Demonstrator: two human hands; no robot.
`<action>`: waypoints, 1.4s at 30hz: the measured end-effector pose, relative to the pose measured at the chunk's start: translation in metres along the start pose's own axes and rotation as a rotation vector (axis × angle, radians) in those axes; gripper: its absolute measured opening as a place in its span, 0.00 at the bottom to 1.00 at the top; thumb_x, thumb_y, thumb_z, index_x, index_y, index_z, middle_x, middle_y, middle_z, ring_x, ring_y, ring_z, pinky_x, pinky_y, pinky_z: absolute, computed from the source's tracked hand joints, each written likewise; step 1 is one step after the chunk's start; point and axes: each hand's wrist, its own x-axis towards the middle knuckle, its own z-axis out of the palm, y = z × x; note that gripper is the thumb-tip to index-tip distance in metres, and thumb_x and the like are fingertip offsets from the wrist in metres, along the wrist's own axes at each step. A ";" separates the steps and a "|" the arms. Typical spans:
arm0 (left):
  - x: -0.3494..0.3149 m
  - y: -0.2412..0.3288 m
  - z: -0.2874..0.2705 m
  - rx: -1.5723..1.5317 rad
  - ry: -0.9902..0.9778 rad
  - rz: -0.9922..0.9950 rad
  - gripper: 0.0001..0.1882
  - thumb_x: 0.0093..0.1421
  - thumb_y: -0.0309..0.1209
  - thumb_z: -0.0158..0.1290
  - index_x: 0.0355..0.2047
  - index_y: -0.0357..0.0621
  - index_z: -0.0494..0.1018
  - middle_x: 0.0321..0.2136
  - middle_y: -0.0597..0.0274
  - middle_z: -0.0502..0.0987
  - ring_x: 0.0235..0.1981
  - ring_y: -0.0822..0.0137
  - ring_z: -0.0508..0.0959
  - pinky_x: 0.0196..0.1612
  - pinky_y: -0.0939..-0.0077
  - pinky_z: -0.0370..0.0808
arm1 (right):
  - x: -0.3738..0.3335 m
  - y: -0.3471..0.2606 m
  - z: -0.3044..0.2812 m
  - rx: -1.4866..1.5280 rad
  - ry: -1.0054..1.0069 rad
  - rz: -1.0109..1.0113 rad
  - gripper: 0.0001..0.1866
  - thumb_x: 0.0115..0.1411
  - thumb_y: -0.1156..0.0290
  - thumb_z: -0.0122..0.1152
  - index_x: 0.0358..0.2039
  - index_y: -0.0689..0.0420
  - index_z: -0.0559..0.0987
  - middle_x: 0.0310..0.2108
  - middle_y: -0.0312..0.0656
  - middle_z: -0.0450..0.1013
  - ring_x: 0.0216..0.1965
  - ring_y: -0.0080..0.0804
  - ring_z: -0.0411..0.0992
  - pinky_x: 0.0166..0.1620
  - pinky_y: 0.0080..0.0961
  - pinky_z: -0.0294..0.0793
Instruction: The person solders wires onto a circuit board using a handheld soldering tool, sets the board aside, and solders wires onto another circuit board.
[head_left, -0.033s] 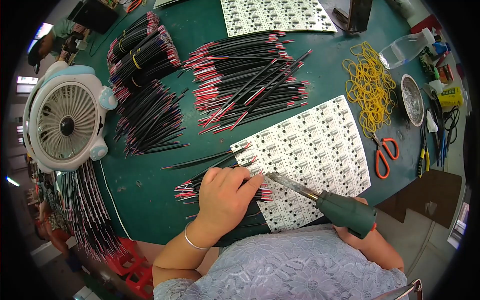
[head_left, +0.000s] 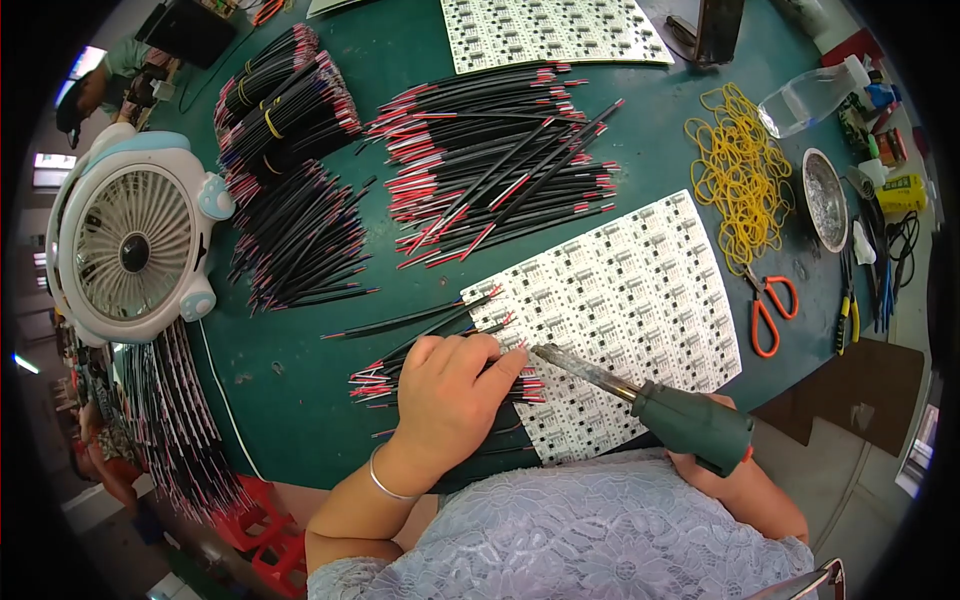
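Step in hand, as I judge it: fixing wire leads to the left edge of the white circuit board sheet [head_left: 640, 290], one at a time. The sheet lies aslant on the green surface [head_left: 290, 400], directly in front of the worker. Several black-sleeved leads [head_left: 420, 316] already run out leftward from that edge, their red and white ends over the board; whether each is bonded, I can't tell.

Next move seems to call for a steady lead end and a brief, exact touch of the soldering iron [head_left: 690, 425], with fingertips kept clear of the metal. The tip sits just beside the left thumb; contact with the board is too fine to make out.

Pose. Left hand [head_left: 448, 385]: back upward, fingers curled under, thumb and forefinger drawn together at the board's edge. Looks like a pinch on a lead; the fingers hide most of it. Forearm comes up from the lower left, wrist low over the leads, silver bracelet [head_left: 385, 475] on it. Right hand [head_left: 700, 478]: closed round the iron's green handle, largely hidden behind it, elbow bent near the body. Iron slopes up-left toward the other hand.

Loose stack of further leads [head_left: 500, 150] beyond the board, within reach.
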 end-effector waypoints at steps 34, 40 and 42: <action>-0.016 0.023 0.002 -0.113 0.012 -0.057 0.16 0.38 0.17 0.54 0.32 0.42 0.75 0.29 0.61 0.71 0.28 0.60 0.71 0.30 0.68 0.67 | -0.027 0.006 0.005 0.253 -0.022 0.036 0.16 0.55 0.73 0.55 0.44 0.64 0.71 0.30 0.42 0.72 0.22 0.26 0.73 0.29 0.24 0.74; -0.017 0.023 0.003 -0.095 -0.017 -0.039 0.17 0.39 0.18 0.54 0.33 0.43 0.76 0.29 0.61 0.71 0.28 0.61 0.71 0.29 0.69 0.67 | -0.025 0.001 0.006 0.131 0.009 0.040 0.13 0.54 0.79 0.54 0.42 0.64 0.72 0.32 0.41 0.72 0.22 0.25 0.73 0.29 0.23 0.74; -0.017 0.024 0.002 -0.080 -0.010 -0.042 0.16 0.40 0.19 0.54 0.33 0.44 0.76 0.28 0.62 0.71 0.27 0.62 0.71 0.29 0.69 0.68 | -0.023 0.002 0.005 0.138 0.000 -0.001 0.12 0.55 0.77 0.54 0.40 0.64 0.73 0.32 0.41 0.72 0.21 0.25 0.73 0.29 0.22 0.74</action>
